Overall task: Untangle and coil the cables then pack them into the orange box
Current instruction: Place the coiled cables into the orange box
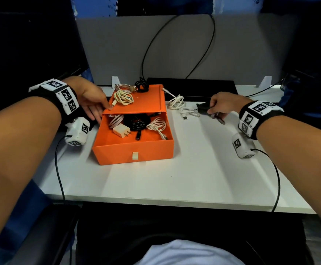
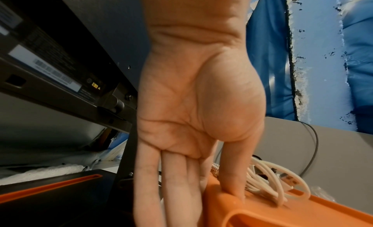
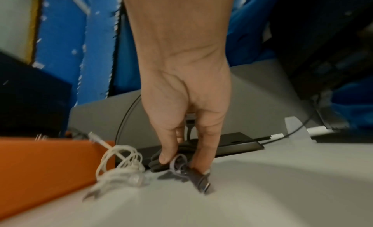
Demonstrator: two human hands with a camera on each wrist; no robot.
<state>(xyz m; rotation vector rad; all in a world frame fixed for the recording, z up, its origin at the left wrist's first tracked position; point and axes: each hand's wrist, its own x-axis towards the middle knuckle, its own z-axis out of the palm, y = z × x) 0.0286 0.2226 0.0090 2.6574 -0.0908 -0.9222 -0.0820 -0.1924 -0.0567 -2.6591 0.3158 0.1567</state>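
Drawer of orange box [image 1: 133, 148] pulled out toward viewer, holding coiled white and black cables [image 1: 136, 123] and a white charger [image 1: 121, 131]. Left hand [image 1: 91, 100] at box's left corner: fingers straight along the side, thumb pressed on the lid edge, nothing gripped. Right hand [image 1: 223, 106] pinching small dark cable bundle [image 3: 177, 165] between thumb and fingers, just above the table [image 1: 175, 178]. Beside it, loose white cable tangle [image 1: 177, 103] near box's right side. More coils on lid [image 1: 123, 97], farther back.

Likely light, limp, springy; prone to snagging neighbours. Best gripped across the bundled loops, not by connectors.
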